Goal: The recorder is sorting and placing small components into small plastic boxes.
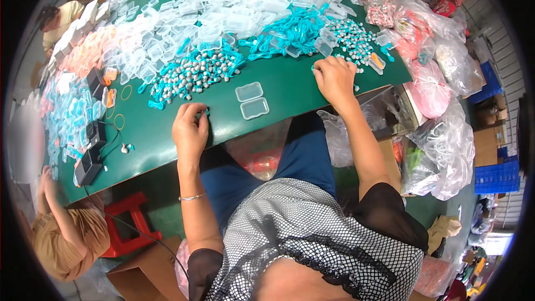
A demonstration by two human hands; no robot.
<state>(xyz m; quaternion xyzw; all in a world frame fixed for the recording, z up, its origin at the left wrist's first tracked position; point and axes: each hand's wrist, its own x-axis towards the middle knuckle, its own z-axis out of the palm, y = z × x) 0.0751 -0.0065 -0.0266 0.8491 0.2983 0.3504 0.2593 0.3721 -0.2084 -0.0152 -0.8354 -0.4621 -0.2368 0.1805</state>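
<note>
My left hand (pixel 191 128) is at the table's front edge, fingers curled together around a small teal piece (pixel 207 112) that barely shows at the fingertips. Further right, my right hand (pixel 335 81) is closed over the table, its fingers bent down; a speck of teal shows by the thumb, but what they hold is mostly hidden. Between the hands lies an open clear plastic case (pixel 254 108), its lid folded flat away from me. Behind it are a heap of teal pieces with grey-white ends (pixel 198 69) and a pile of teal cords (pixel 292 30). Similar small grey-white pieces (pixel 352 39) are strewn beyond my right hand.
A large mound of clear cases (pixel 239 8) covers the far part of the green table (pixel 147 147). Black boxes (pixel 89 167) with a cable and packed cases (pixel 69 117) are at the left, near another person (pixel 69 239). Stuffed plastic bags (pixel 432 89) crowd the right side.
</note>
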